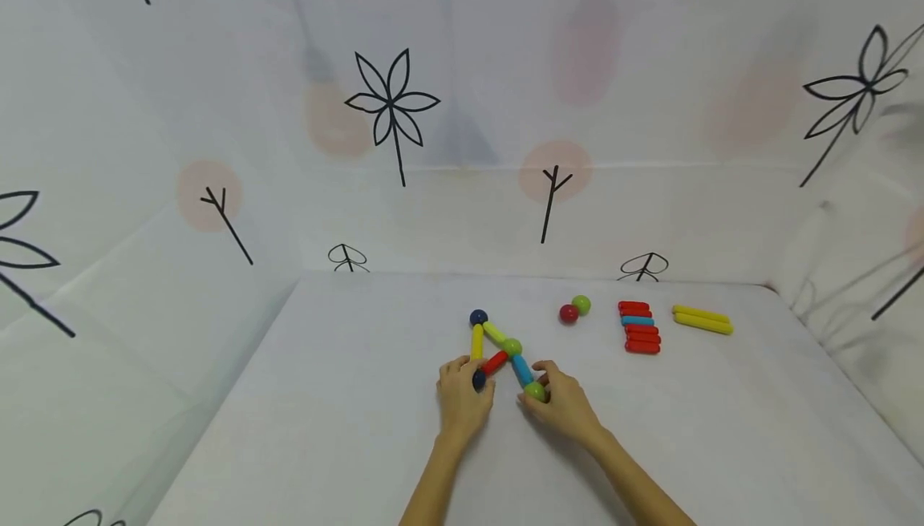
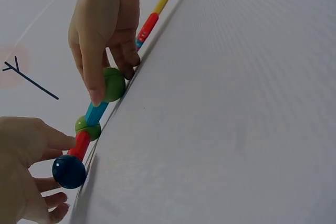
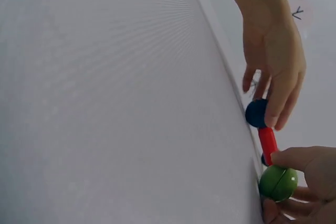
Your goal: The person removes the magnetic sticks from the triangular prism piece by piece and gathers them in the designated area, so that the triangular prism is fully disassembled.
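Note:
A flat construction of coloured rods and balls lies on the white table. At its far corner is a dark blue ball [image 1: 479, 317], from which a yellow rod [image 1: 477, 341] and a yellow-green rod [image 1: 494, 332] run. The latter reaches a middle green ball [image 1: 512, 347], where a red rod [image 1: 495, 362] and a light blue rod [image 1: 522, 370] also meet. My left hand [image 1: 465, 402] holds the near dark blue ball [image 2: 69, 171] at the red rod's end, fingers and thumb around it. With thumb and fingers, my right hand [image 1: 566, 410] pinches the near green ball [image 3: 278, 183] ending the light blue rod.
Beyond the right hand sit a loose red ball [image 1: 569, 314] and a green ball [image 1: 581, 304]. Farther right lie a column of short red rods [image 1: 642, 347] with one blue rod [image 1: 638, 321], then two long yellow rods [image 1: 703, 322]. A patterned cloth backdrop [image 1: 462, 221] stands behind.

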The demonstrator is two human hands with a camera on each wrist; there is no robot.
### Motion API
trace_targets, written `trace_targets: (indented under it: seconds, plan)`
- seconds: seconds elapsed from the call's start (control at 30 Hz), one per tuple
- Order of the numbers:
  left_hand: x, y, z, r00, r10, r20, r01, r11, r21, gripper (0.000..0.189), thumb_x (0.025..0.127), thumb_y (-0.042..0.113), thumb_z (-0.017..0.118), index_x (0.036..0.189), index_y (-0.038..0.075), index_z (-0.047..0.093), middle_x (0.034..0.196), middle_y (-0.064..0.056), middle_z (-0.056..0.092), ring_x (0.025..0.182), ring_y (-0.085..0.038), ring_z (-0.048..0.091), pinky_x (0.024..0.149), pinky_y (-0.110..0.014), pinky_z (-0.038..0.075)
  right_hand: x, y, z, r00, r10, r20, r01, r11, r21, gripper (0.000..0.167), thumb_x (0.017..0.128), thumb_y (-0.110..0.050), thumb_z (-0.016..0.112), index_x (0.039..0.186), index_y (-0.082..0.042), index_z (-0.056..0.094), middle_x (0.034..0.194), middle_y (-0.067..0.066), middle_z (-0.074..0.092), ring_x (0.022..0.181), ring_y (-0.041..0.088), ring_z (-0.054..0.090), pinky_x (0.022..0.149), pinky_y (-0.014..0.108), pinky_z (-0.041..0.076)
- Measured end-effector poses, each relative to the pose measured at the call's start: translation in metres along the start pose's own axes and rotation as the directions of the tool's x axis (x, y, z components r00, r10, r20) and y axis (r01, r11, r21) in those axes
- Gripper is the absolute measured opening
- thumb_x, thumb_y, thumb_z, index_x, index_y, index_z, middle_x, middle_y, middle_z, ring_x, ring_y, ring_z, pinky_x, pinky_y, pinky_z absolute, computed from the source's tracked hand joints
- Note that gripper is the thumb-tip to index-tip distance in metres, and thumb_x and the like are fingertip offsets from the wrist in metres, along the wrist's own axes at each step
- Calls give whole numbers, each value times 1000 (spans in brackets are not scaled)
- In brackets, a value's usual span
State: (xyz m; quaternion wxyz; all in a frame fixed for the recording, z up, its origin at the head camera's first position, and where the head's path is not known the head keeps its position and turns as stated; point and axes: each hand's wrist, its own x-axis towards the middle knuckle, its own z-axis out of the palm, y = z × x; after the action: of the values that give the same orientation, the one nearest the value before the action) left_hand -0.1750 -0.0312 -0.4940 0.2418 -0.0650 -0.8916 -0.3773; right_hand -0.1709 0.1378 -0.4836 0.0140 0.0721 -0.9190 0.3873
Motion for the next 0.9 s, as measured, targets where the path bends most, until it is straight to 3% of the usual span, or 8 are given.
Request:
trace_targets:
  seconds: [0.17,0.37,0.53,0.67,0.77,0.9]
  plan:
    - [2,-5,-5,986,-88,144,80,995,60,28,75,11,76,102,10,71,97,-11,67,91,-27,56,76,-42,44,-2,4,-10,999,14,32,-14,1000,-21,41,80,-13,73,118,-3,60,90,4,60,76,14,50,66,27,46]
    - [4,-10,-11,969,-112,222,119,993,-18,25,74,14,75,97,8,67,88,-6,65,84,-21,57,74,-37,46,-6,11,-22,998,-4,69,5,1000,-12,40,80,-9,71,119,-7,62,91,2,58,80,15,48,66,26,45]
    - [3,-10,-14,946,-126,299,140,990,-28,43,72,22,77,105,7,53,77,0,56,69,-13,49,61,-26,40,-8,15,-28,999,26,30,-26,1000,15,36,79,-7,71,113,-1,62,98,6,62,82,16,52,71,28,49]
    - [1,-7,-15,939,-116,324,122,993,3,46,74,26,76,108,8,51,71,2,50,63,-11,42,56,-23,34,-9,16,-30,998,57,0,-57,997,46,33,79,-7,71,109,3,61,97,8,64,80,17,55,71,29,51]
    - [1,-3,-16,940,-115,321,95,992,79,39,76,28,75,104,9,55,67,3,47,59,-10,40,53,-22,32,-8,17,-30,999,45,5,-45,997,57,32,79,-6,70,109,3,63,98,8,64,79,16,55,70,26,50]
    - [3,4,-17,960,-108,257,59,980,192,31,78,30,74,98,10,62,61,3,46,56,-12,43,50,-24,34,-7,19,-29,999,10,31,-12,997,77,32,79,-5,70,110,1,64,98,7,63,79,16,53,68,22,48]
